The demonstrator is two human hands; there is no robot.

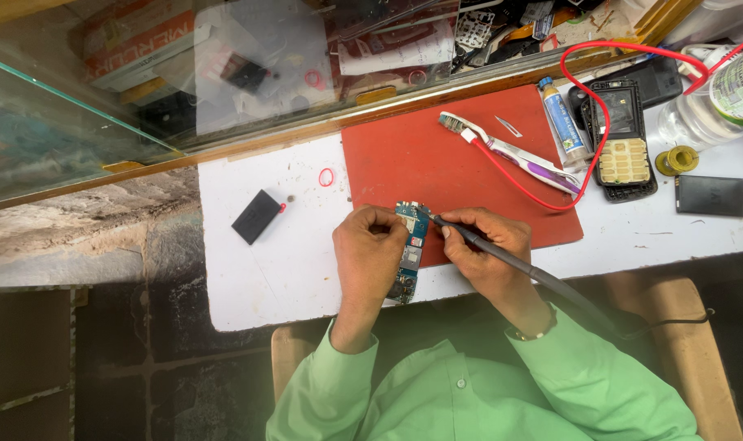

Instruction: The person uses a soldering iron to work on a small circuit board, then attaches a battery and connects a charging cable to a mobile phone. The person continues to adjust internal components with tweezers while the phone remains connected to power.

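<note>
My left hand (367, 249) grips a narrow blue circuit board (410, 245) by its left edge, holding it against the white table at the corner of a red mat (437, 163). My right hand (486, 249) holds a dark soldering iron (469, 237) like a pen. Its tip touches the top end of the board. The iron's black cable runs back over my right forearm.
On the mat lie a toothbrush (510, 153), a small blade (508, 126) and a red wire (543, 200). An opened phone with keypad (624, 139), a tube (563, 118), a solder spool (676, 159), two black batteries (257, 216) (712, 196) and a bottle (718, 102) surround it. A glass counter stands behind.
</note>
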